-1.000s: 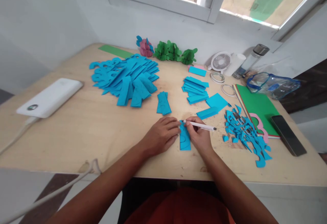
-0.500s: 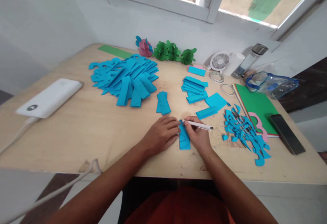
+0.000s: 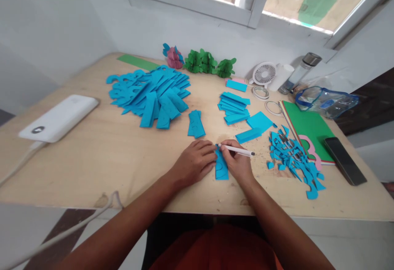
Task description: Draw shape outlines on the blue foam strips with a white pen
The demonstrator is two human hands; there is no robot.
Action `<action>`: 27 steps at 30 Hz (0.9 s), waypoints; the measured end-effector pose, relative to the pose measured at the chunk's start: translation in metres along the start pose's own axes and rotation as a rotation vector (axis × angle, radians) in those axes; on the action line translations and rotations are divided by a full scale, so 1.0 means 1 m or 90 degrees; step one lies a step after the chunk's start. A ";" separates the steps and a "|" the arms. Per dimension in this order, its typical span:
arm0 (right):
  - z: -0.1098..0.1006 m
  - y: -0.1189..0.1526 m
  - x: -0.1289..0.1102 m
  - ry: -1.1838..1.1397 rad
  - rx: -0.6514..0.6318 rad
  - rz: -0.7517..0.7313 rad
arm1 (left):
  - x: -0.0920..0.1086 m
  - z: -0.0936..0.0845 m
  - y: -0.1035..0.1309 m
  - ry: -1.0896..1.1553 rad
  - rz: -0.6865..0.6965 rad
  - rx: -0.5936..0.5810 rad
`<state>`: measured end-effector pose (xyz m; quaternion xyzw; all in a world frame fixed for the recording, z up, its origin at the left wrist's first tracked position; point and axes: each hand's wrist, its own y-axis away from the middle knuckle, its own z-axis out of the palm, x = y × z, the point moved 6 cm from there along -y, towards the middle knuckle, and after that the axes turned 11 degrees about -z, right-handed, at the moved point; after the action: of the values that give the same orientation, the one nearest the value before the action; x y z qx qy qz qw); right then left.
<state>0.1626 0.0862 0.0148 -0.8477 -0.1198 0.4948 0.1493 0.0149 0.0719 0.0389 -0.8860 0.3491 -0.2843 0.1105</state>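
Note:
My right hand (image 3: 237, 161) grips a white pen (image 3: 240, 151), its tip at the top end of a small blue paper strip (image 3: 221, 169). Curved dark lines are drawn on that strip, which lies on the table before me. Flat on the table, my left hand (image 3: 197, 159) rests with its fingers stretched out and their tips at the strip's left edge. Just beyond it lie a couple of overlapping blue strips (image 3: 196, 124), also marked with lines. The upper part of the strip is partly covered by my fingers.
A large pile of blue cut paper (image 3: 147, 89) lies at left. Folded blue strips (image 3: 234, 106) lie ahead, blue scraps (image 3: 292, 155) at right beside green paper (image 3: 308, 126) and a phone (image 3: 344, 161). A power bank (image 3: 60, 118) with a cable sits far left; a fan (image 3: 264, 74) stands behind.
The pen and my right hand have shifted very slightly; my left hand stays in place. The whole view has moved a touch.

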 end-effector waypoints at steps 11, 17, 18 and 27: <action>0.000 0.000 0.000 0.007 -0.013 0.010 | 0.001 0.002 0.000 -0.012 0.000 0.010; 0.000 0.000 0.001 0.009 -0.009 0.007 | -0.001 0.004 0.001 -0.008 0.008 0.020; 0.000 0.000 0.002 0.010 -0.008 0.008 | -0.001 0.004 0.001 -0.007 0.010 0.021; 0.000 0.001 0.003 0.014 -0.014 0.007 | -0.001 0.003 0.000 -0.011 0.022 0.044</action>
<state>0.1641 0.0863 0.0124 -0.8553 -0.1188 0.4849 0.1388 0.0162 0.0722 0.0357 -0.8781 0.3531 -0.2864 0.1493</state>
